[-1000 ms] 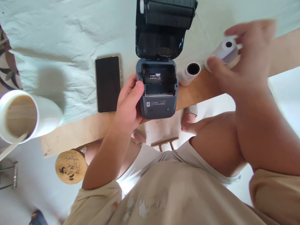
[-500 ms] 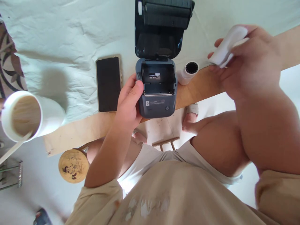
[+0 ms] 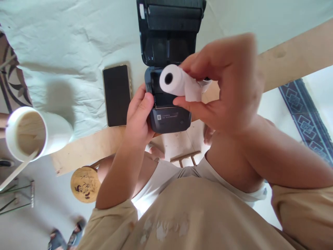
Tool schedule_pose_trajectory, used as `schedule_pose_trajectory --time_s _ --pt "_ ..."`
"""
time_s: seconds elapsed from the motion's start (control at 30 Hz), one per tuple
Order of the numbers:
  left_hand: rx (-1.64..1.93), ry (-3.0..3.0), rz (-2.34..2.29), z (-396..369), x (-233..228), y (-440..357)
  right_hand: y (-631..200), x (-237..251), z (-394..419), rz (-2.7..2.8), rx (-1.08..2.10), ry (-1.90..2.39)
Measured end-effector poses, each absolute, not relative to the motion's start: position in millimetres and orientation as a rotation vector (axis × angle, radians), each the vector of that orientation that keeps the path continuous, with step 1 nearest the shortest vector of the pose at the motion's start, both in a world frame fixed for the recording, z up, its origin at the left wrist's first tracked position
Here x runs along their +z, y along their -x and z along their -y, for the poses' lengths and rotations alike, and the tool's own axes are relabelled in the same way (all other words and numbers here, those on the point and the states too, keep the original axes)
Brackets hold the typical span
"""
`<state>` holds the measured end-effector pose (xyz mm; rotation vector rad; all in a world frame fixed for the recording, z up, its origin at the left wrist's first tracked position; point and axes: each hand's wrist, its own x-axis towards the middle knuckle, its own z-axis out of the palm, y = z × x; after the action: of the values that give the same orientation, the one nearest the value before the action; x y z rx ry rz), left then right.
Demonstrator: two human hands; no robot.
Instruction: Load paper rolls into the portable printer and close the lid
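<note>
Right hand [image 3: 229, 83]: fingers clamped on a white paper roll [image 3: 177, 82], held in the air just above the open bay of the printer [image 3: 166, 114]. Printer lid up, body at the tabletop [image 3: 85, 149] edge. Left hand [image 3: 139, 118]: fingers wrapped on the printer's left side. Phone [image 3: 117, 95] lies just left of it; white cup [image 3: 33, 133] far left.

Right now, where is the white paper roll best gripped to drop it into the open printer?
Grip the white paper roll across its curved sides, from above, as the right hand does; its hollow ends then stay free over the open dark printer.
</note>
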<state>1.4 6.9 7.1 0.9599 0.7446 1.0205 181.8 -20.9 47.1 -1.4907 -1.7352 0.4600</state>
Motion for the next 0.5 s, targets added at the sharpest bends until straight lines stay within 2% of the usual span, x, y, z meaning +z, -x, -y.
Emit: schedule_pose_trajectory --time_s 0.17,0.5 --pt "1.030 -0.960 -0.719 -7 5 -1 -171 53 11 1.925 0.111 1.598" --pt "1.065 -0.913 -0.659 -9 -6 2 -166 41 21 2.108 -0.044 1.188"
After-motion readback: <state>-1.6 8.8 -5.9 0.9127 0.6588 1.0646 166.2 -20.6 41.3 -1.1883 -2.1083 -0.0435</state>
